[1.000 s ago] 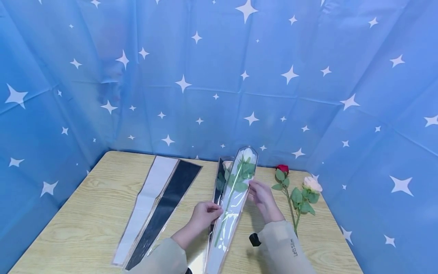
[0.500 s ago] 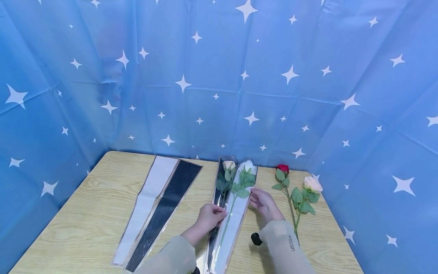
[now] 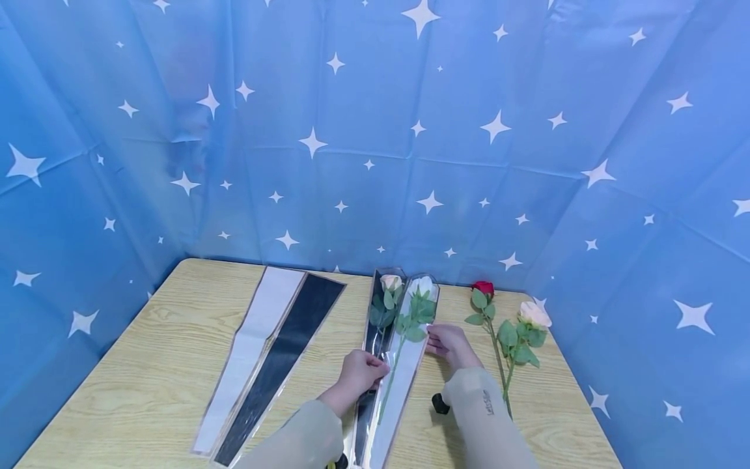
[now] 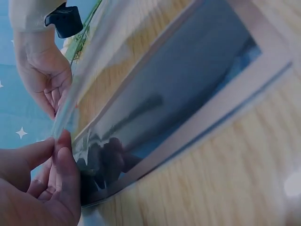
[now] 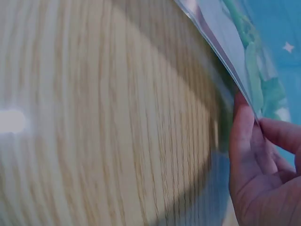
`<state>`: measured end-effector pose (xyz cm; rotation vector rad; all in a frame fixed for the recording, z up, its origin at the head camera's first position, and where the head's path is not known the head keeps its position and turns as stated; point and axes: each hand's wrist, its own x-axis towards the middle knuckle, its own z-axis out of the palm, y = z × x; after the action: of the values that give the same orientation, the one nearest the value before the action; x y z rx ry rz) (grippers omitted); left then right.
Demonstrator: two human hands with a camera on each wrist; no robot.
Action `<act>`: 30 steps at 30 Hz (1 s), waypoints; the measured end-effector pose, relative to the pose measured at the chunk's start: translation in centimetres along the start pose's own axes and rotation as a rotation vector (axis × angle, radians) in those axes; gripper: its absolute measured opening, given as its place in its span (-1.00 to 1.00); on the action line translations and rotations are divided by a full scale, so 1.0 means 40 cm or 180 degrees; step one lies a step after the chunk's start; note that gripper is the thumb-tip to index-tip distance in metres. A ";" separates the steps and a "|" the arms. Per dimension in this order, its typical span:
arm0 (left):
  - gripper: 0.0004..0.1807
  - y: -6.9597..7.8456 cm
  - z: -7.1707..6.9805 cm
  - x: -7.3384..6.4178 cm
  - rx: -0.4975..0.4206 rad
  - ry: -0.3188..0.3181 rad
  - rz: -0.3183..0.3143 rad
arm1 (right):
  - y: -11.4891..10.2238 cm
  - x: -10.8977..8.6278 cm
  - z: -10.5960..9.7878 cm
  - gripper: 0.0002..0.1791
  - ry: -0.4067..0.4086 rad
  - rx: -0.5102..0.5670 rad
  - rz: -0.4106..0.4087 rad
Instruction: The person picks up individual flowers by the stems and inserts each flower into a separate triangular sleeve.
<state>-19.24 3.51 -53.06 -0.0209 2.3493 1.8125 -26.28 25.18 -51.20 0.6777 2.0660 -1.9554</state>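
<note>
At lower centre, the left hand [image 3: 357, 376] and right hand [image 3: 451, 344] pinch opposite edges of a white sleeve [image 3: 406, 371] between their fingers, a white rose [image 3: 422, 286] inside. Just left, a black sleeve [image 3: 372, 342] holds a peach rose [image 3: 391, 283].

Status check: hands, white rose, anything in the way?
Left hand pinching left edge of white wrapper, right hand its right edge. White rose inside. Possible snag: black wrapper close on left.

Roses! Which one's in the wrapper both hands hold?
The white rose, in the white sleeve that the left hand and right hand pinch. The peach rose beside it has a black sleeve; the red rose and loose peach rose have none.
</note>
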 end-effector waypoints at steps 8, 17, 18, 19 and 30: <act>-0.84 0.000 0.009 0.009 0.0216 0.0069 -0.0033 | -0.010 0.015 0.004 -0.61 0.0284 -0.0401 0.0043; -0.84 0.027 0.013 -0.004 0.0616 0.0175 0.0173 | -0.013 0.025 0.005 -0.61 0.0404 -0.0474 0.0076; -0.85 0.030 0.013 -0.005 0.0660 0.0180 0.0198 | -0.013 0.026 0.005 -0.60 0.0414 -0.0468 0.0075; -0.86 0.032 0.014 -0.006 0.0708 0.0183 0.0223 | -0.013 0.027 0.004 -0.60 0.0422 -0.0455 0.0075; -0.91 0.049 0.018 -0.011 0.0700 0.0153 0.0279 | -0.019 0.033 0.003 -0.61 0.0501 -0.0602 0.0079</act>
<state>-18.96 4.66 -51.30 0.0686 2.6082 1.5952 -27.80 25.31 -51.15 0.8341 2.2859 -1.7143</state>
